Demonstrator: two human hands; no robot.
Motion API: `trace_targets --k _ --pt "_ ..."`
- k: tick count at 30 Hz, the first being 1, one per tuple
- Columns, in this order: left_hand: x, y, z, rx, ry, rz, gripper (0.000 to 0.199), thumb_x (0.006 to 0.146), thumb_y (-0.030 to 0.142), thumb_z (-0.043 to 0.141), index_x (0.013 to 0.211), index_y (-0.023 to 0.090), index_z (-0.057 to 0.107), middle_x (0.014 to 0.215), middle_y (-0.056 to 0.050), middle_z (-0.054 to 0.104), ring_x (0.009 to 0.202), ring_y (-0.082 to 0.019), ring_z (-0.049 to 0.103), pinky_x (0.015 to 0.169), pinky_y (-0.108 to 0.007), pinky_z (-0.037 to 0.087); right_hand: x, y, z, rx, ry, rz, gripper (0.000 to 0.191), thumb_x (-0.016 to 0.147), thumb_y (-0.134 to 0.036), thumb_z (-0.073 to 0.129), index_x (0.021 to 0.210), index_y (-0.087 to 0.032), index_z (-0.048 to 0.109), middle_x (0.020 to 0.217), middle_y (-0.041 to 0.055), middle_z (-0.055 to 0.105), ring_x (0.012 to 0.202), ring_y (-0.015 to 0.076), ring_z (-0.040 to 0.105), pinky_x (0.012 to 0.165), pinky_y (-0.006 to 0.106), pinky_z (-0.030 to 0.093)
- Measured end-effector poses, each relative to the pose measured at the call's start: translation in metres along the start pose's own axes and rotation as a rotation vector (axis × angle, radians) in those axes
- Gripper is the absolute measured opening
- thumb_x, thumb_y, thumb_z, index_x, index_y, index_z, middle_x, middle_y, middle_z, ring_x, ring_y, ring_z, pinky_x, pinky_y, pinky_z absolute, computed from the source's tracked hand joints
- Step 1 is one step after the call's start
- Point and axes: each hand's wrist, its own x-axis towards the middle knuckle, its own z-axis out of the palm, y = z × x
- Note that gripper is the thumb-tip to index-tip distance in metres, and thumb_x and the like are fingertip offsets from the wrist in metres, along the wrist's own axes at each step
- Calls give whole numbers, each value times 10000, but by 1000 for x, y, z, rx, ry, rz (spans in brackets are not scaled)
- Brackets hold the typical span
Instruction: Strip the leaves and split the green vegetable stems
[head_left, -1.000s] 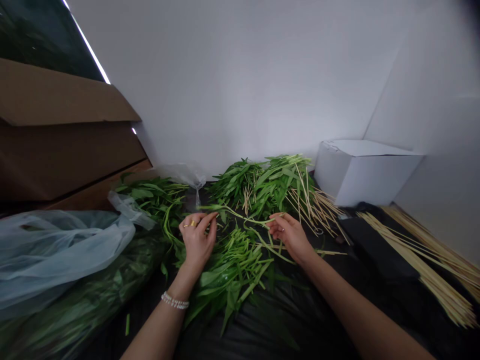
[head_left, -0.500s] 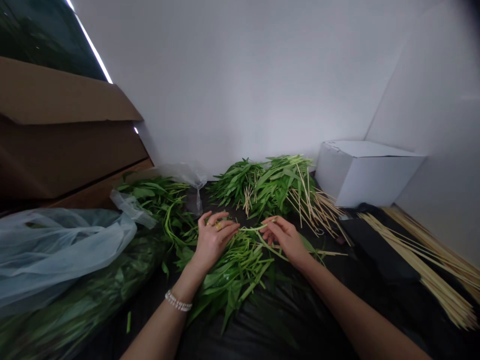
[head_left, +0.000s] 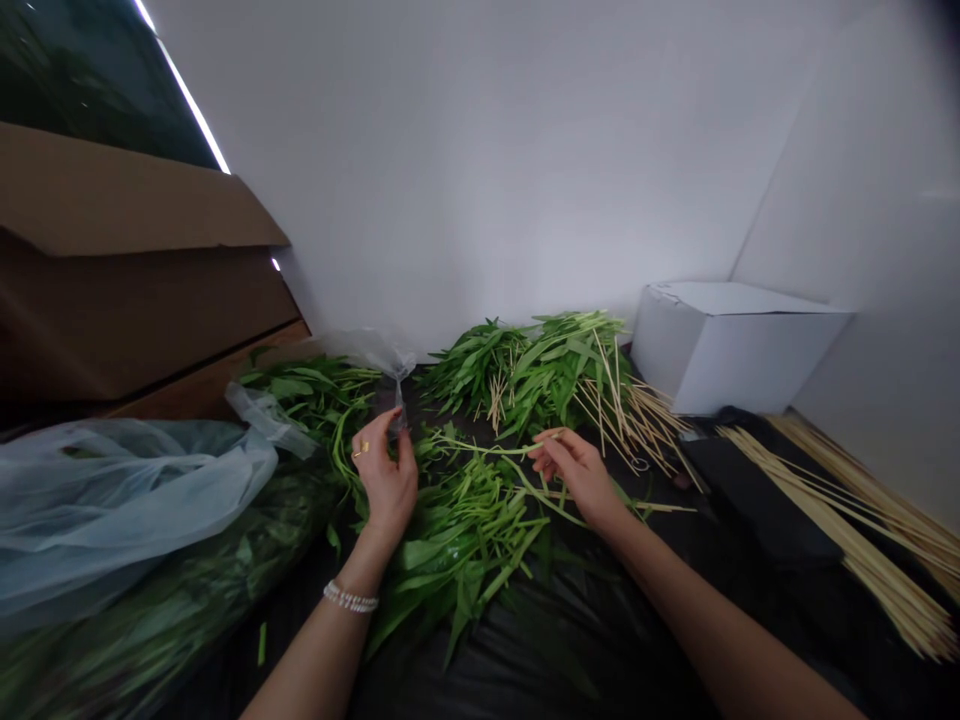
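My right hand point(head_left: 576, 474) pinches the end of a long leafy green stem point(head_left: 491, 449), which looks like water spinach. The stem stretches leftward over a heap of cut leafy stems point(head_left: 480, 525). My left hand point(head_left: 388, 474) is raised to the left of that heap, with thumb and forefinger apart and no object seen between them. A ring and a beaded bracelet are on the left hand and wrist. Behind my left hand lies a bunch of loose greens point(head_left: 300, 390). Thin wooden skewers point(head_left: 660, 507) lie partly under the right hand.
Skewered greens point(head_left: 559, 370) are piled against the wall. At right are a white box point(head_left: 757, 345), a black block point(head_left: 757, 500) and bundled skewers point(head_left: 862, 540). A plastic bag point(head_left: 127, 500) of greens and a cardboard box point(head_left: 135, 310) stand left.
My left hand has moved left, away from the stem, and its thumb and forefinger have parted. The right hand stays almost in place, still pinching the stem.
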Motion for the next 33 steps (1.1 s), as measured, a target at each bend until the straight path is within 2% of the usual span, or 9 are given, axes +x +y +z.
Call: trace_targets --k 4,5,8,11,16,23,25,28,33 --pt "-1 5 -1 25 -8 112 107 874 271 593 885 232 692 1084 -71 651 1063 -251 540 931 -459 402 -2 -2 2 -60 -10 -27 223 801 -432 623 852 -215 640 751 28 683 627 144 591 530 257 449" --pt "-2 5 0 28 -32 141 110 873 266 597 905 241 699 1075 -67 659 1061 -249 544 927 -458 404 -3 -2 3 -71 -13 -31 223 802 -434 619 852 -218 639 754 29 683 631 146 592 532 258 449" --pt "-3 4 2 22 -177 263 208 882 224 588 1057 276 686 1036 -45 701 1057 -232 573 936 -451 387 -4 -3 3 -88 -22 -39 239 795 -451 622 856 -220 639 754 30 680 636 151 593 530 259 445" --pt "-5 3 6 23 -312 371 189 878 220 599 1024 290 697 984 -18 736 1062 -229 598 942 -458 357 -4 -2 4 -95 -23 -40 244 794 -454 626 866 -222 640 761 32 679 645 153 594 532 257 444" --pt "-7 3 11 28 -426 410 157 891 251 585 999 275 697 943 -18 752 1024 -224 629 950 -470 345 -5 -1 3 -116 -26 -56 225 816 -436 608 885 -225 641 790 38 684 672 157 599 546 260 452" --pt "-10 2 11 29 -507 436 140 878 226 581 937 262 702 903 -24 747 1018 -223 626 971 -471 338 -5 -2 3 -140 -12 -58 214 822 -418 605 911 -230 654 825 41 696 688 157 606 557 263 455" --pt "-11 4 11 26 -496 399 115 854 212 592 872 250 699 859 -17 741 1002 -224 626 972 -465 341 -5 -3 4 -155 -22 -43 218 812 -418 615 902 -225 664 808 39 696 667 154 599 556 266 455" --pt "-11 9 11 3 -420 243 91 803 200 604 787 225 690 807 -21 725 924 -224 633 914 -430 394 -6 -1 8 -112 -42 -1 234 781 -433 646 861 -215 675 777 42 696 654 158 596 541 265 454" --pt "-7 6 11 -190 -295 -210 139 766 228 545 712 194 668 735 -14 683 767 -187 613 745 -308 468 -5 7 9 59 -55 82 242 754 -448 682 835 -219 675 775 33 706 648 148 606 516 242 442"
